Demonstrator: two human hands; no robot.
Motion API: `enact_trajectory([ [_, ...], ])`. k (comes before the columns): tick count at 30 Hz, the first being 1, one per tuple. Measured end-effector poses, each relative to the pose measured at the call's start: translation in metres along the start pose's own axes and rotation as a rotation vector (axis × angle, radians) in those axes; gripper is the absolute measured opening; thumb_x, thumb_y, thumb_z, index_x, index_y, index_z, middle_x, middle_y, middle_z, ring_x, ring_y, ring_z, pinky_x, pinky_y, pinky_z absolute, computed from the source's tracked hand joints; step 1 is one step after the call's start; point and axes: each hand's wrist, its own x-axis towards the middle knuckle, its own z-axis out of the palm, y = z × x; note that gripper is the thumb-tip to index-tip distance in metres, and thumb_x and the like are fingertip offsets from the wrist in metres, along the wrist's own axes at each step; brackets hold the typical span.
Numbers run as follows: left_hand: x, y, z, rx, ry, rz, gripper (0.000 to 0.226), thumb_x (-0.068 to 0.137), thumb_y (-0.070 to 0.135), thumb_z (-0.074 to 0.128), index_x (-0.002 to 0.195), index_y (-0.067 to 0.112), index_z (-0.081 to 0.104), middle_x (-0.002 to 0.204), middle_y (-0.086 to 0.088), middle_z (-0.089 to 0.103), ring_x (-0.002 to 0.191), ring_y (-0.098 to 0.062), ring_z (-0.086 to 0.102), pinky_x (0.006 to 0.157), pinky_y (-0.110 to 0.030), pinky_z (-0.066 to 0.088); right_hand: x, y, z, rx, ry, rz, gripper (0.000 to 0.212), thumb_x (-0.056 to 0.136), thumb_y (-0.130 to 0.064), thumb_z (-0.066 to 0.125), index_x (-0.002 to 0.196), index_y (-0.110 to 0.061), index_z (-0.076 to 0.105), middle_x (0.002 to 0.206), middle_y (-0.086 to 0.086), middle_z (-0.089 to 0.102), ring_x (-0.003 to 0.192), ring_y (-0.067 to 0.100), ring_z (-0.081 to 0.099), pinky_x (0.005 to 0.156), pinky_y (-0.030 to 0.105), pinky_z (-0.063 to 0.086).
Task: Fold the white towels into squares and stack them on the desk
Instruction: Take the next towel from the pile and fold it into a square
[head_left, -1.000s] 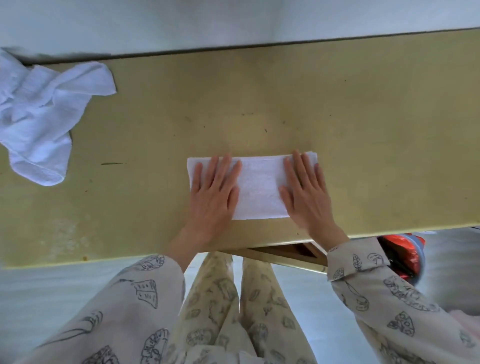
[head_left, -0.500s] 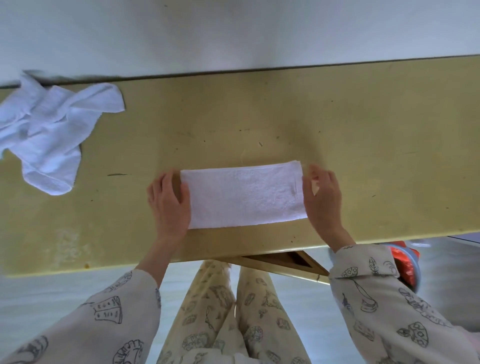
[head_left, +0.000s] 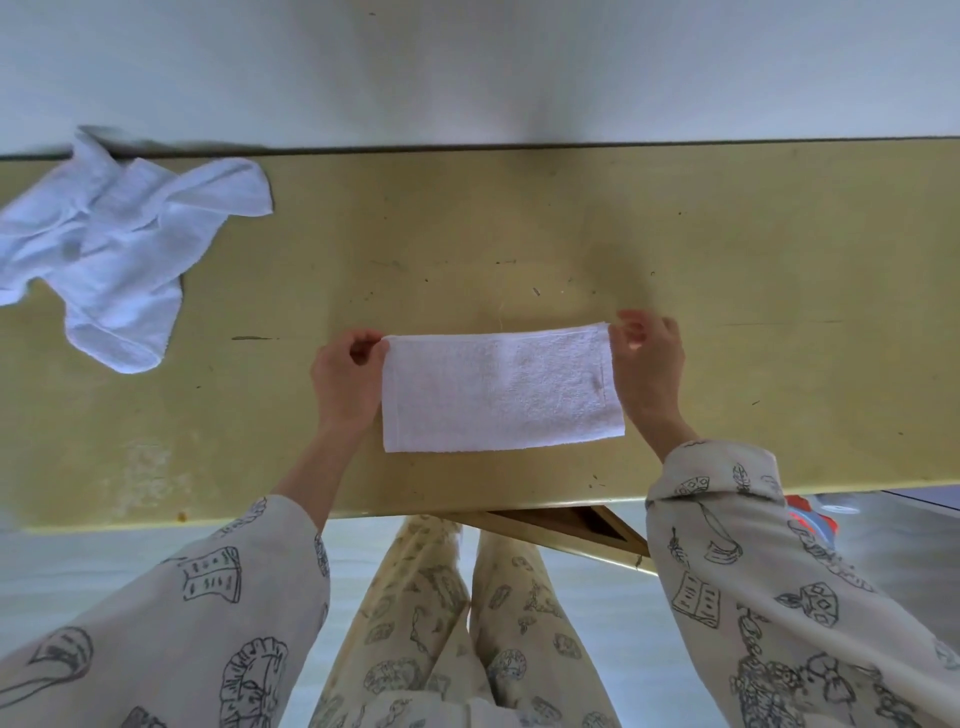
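- Folded white towel (head_left: 501, 388) lies flat on the yellow desk (head_left: 727, 291), near the front edge, roughly centred before the person. It is a rectangular strip — long axis running left to right, parallel to the desk's front edge, right end tipped slightly toward the wall.
- Left hand (head_left: 347, 382) sits at the strip's left short end; thumb and fingers curl in and pinch the far-left corner. The rest of the hand rests just beside the towel's left edge.
- Right hand (head_left: 649, 366) sits at the right short end, fingertips closed onto the far-right corner (the corner looks barely raised off the desk, hard to be sure).
- Both near corners lie flat, untouched.
- Crumpled white towel (head_left: 111, 249) — unfolded, bunched — lies at the desk's far-left corner against the wall (head_left: 467, 67), well apart from the strip.
- Patterned sleeves (head_left: 737, 561) and matching trousers (head_left: 467, 613) show below the desk edge; an open drawer (head_left: 566, 522) juts out beneath it.
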Motion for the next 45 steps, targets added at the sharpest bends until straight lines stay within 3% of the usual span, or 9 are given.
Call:
enact_trajectory([
  [6,-0.044,-0.011,-0.001,0.151,-0.072,-0.185,0.045,0.083,0.033,0.065,0.115,0.005,0.050,0.116,-0.008,0.042,0.102,-0.024,0.046,0.089,-0.030,0.038,-0.059,0.002,0.030,-0.485,-0.106,-0.788,0.042,0.093,-0.029,0.040,0.132,-0.015,0.045,0.140,0.016,0.045,0.133,0.030,0.033,0.108,0.052,0.025],
  [15,-0.030,0.006,0.007,0.231,-0.162,-0.225,0.024,0.082,0.024,0.063,0.097,0.005,0.056,0.106,-0.009,0.048,0.099,-0.028,0.051,0.080,-0.036,0.044,-0.065,0.013,0.067,-0.694,-0.312,-0.739,0.069,0.087,-0.062,0.031,0.145,-0.025,0.027,0.154,0.008,0.023,0.142,0.029,0.015,0.110,0.058,0.011],
  [18,-0.020,0.012,0.003,0.028,-0.217,-0.310,0.021,0.082,0.015,0.062,0.097,0.008,0.049,0.092,-0.003,0.054,0.087,-0.022,0.052,0.067,-0.031,0.040,-0.057,0.010,0.068,-0.692,-0.324,-0.712,0.068,0.089,-0.064,0.025,0.146,-0.027,0.022,0.154,0.006,0.023,0.143,0.028,0.014,0.111,0.057,0.012],
  [22,-0.001,0.014,-0.012,-0.357,-0.318,-0.514,0.035,0.079,0.003,0.067,0.111,-0.005,0.057,0.101,-0.012,0.065,0.092,-0.027,0.064,0.083,-0.039,0.053,-0.045,-0.003,0.074,-0.683,-0.346,-0.703,0.065,0.091,-0.063,0.015,0.145,-0.027,0.022,0.154,0.006,0.025,0.142,0.027,0.014,0.111,0.056,0.009],
  [26,0.007,0.034,-0.023,-0.561,-0.423,-0.451,0.016,0.084,-0.001,0.059,0.100,0.002,0.059,0.085,-0.003,0.068,0.071,-0.014,0.068,0.066,-0.028,0.056,-0.034,-0.018,0.064,-0.502,-0.279,-0.726,0.061,0.094,-0.057,0.018,0.142,-0.021,0.030,0.150,0.011,0.032,0.140,0.026,0.019,0.114,0.050,0.009],
  [32,-0.008,0.087,-0.006,-0.156,-0.311,0.065,0.017,0.088,0.007,0.053,0.102,0.017,0.055,0.086,-0.001,0.058,0.080,-0.018,0.054,0.075,-0.037,0.047,-0.042,-0.013,0.001,0.156,-0.073,-0.222,0.025,0.095,-0.017,0.045,0.106,-0.008,0.066,0.109,0.007,0.067,0.093,0.017,0.064,0.080,0.010,0.045],
  [37,-0.042,0.108,0.060,0.153,-0.405,0.389,0.035,0.090,0.009,0.051,0.125,0.011,0.053,0.100,-0.011,0.056,0.075,-0.016,0.050,0.075,-0.025,0.045,-0.034,0.003,-0.023,0.629,-0.248,0.364,0.022,0.097,-0.009,0.043,0.094,-0.003,0.064,0.089,0.014,0.068,0.081,0.024,0.066,0.069,0.021,0.056],
  [40,-0.056,0.101,0.095,0.280,-0.532,0.410,0.039,0.094,0.011,0.045,0.133,0.012,0.045,0.116,-0.011,0.047,0.090,-0.019,0.049,0.078,-0.015,0.031,-0.031,0.007,-0.024,0.696,-0.301,0.465,0.020,0.095,-0.008,0.045,0.092,-0.004,0.064,0.088,0.013,0.068,0.077,0.020,0.066,0.067,0.019,0.056],
  [45,-0.057,0.093,0.107,0.279,-0.705,0.475,0.023,0.094,0.014,0.046,0.115,0.014,0.053,0.096,-0.003,0.046,0.080,-0.016,0.046,0.074,-0.020,0.035,-0.026,0.009,-0.019,0.584,-0.318,0.442,0.021,0.092,-0.010,0.050,0.093,0.002,0.067,0.089,0.017,0.070,0.081,0.026,0.068,0.077,0.034,0.057],
])
